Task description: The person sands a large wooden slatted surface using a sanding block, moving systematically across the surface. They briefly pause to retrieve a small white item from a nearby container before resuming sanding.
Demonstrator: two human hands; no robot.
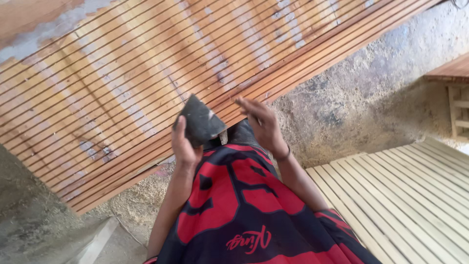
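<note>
My left hand (184, 144) grips a dark grey, folded piece of abrasive sheet (199, 122), held up just off the lower edge of a large slatted wooden panel (122, 83). My right hand (260, 122) hovers beside it with fingers spread, touching nothing I can see, close to the panel's edge. The panel is made of many thin reddish-brown strips with pale and bluish patches. My red and dark blue shirt (239, 205) fills the lower middle of the view.
A pale unfinished slatted panel (405, 195) lies at the lower right. The floor (361, 102) is rough concrete covered in sawdust. More wooden framing (457, 98) stands at the far right. A pale wooden strip (97, 242) lies at the lower left.
</note>
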